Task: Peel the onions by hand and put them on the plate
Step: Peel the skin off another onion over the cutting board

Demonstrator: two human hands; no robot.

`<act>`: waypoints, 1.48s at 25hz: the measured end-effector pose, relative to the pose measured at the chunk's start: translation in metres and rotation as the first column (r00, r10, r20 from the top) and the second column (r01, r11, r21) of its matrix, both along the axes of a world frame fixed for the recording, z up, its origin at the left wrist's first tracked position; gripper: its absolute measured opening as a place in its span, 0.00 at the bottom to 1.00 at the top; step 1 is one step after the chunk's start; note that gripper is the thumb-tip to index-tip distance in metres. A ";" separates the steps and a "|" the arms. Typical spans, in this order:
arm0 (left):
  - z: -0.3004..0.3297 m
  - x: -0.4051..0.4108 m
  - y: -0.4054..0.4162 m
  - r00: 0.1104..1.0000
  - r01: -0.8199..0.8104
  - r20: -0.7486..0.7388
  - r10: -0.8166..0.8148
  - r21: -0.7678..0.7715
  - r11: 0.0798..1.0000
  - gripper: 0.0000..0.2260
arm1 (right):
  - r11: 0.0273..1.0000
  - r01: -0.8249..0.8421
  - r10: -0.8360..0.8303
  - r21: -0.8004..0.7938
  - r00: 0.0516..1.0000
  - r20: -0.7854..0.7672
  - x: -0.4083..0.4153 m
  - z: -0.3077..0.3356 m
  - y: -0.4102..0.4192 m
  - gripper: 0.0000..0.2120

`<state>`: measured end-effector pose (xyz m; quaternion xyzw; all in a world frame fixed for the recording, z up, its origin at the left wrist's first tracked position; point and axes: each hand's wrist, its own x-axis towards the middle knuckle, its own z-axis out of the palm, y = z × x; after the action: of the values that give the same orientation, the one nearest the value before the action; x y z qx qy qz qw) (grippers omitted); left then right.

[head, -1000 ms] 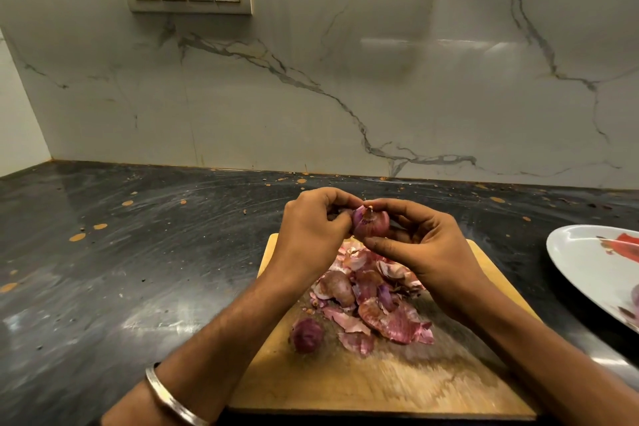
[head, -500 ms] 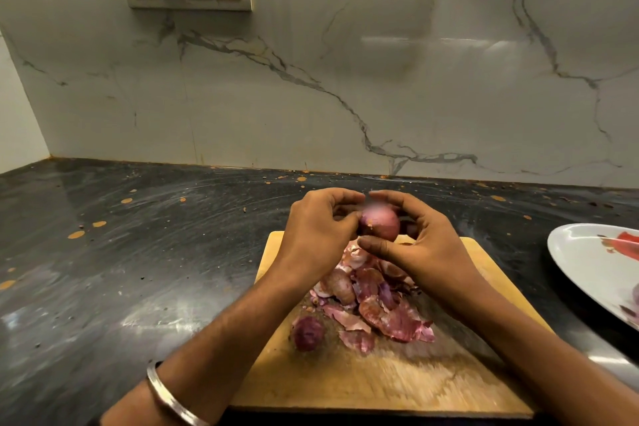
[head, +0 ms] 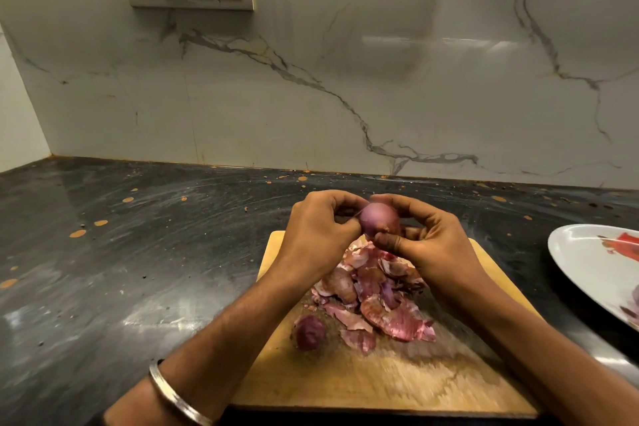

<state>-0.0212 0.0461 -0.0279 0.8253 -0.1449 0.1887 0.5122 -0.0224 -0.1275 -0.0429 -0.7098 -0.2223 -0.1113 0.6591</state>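
Both hands meet above the far end of a wooden cutting board (head: 397, 380), holding one small purple onion (head: 378, 220) in the air between them. The right hand (head: 432, 245) comes in from the lower right with its palm turned toward the camera; its fingers (head: 408, 206) curl over the top of the onion and its thumb presses the near underside, so the onion sits gripped in the fingertips. The left hand (head: 318, 235) comes in from the lower left with its back up, its fingers bent inward and pinching at the onion's left side; what exactly they pinch is too small to tell. The left forearm carries a metal bangle (head: 173, 394) near the wrist.

Under the hands, a heap of pink and purple peels (head: 377, 297) lies on the board, and a single dark onion (head: 309, 332) rests on the board just left of the heap. The board lies on a dark, speckled table (head: 121, 270). A white plate (head: 594, 270) sits on the table at the right edge, well apart from the hands.
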 end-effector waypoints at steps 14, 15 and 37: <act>0.001 0.004 0.001 0.996 -0.007 -0.093 -0.006 -0.135 0.991 0.05 | 0.996 -0.056 0.066 0.068 0.985 -0.157 0.003 -0.004 0.002 0.15; 0.000 0.004 0.000 0.995 -0.012 -0.099 -0.002 -0.146 0.989 0.05 | 0.997 -0.059 0.066 0.048 0.985 -0.158 0.003 -0.003 0.002 0.17; 0.004 0.002 0.001 0.990 0.067 -0.107 -0.093 -0.223 0.973 0.03 | 0.968 -0.044 0.102 0.249 0.969 -0.226 0.007 0.000 0.000 0.22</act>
<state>-0.0188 0.0470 -0.0241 0.7670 -0.1260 0.1340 0.6147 -0.0158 -0.1277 -0.0429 -0.6236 -0.1531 -0.0276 0.7661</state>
